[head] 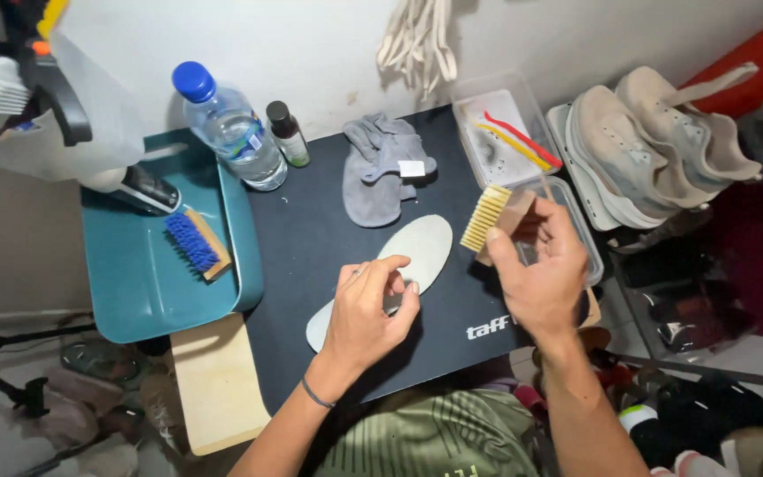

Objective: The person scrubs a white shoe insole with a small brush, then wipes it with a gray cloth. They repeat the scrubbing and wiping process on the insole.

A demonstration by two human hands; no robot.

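1. Your left hand [366, 305] is pressing down on one grey insole [390, 269], fingers curled on it, keeping it flat on the black mat [311, 238].
2. Your right hand [540, 274] is gripping one wooden brush [494, 219], bristles tipped toward the insole, just right of it.
3. Two shoes [655, 141] are waiting past your right hand.
4. One blue brush [194, 243] is lying in the teal tray [134, 291], left of your left hand.

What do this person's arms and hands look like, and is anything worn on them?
Both forearms are bare, with no sleeves reaching them. The left hand has a thin dark band around its wrist. The right hand shows no glove or band; I can't make out any ring on it.
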